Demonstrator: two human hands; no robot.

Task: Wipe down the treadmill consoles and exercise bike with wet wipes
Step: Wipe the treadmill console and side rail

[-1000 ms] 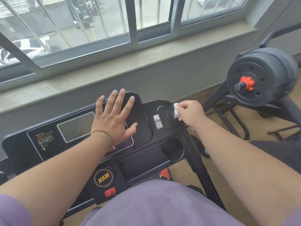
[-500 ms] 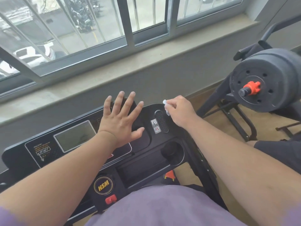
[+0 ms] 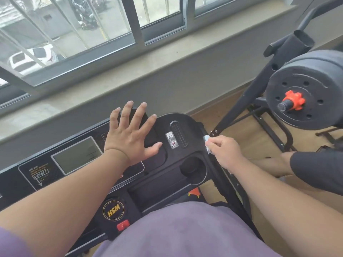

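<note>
The left hand point(image 3: 130, 134) lies flat with fingers spread wide on the treadmill console point(image 3: 185, 164), holding nothing. At three o'clock from it, the right hand point(image 3: 225, 151) curls its fingers around a white wipe point(image 3: 207, 143), pressing it against the console's right edge. Farther, at two o'clock, stands a barbell weight point(image 3: 306, 93) on a rack, just beyond the wipe.

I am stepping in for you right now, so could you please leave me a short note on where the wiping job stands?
Left hand: open, fingers spread, resting flat on the treadmill console beside its display.
Right hand: pinches the white wet wipe against the console's right edge, by the cup holder.
Done: cannot tell how much of the console is already wiped.
Left: the rest of this console, then any other consoles and the exercise bike, neither identifiable in view.
</note>
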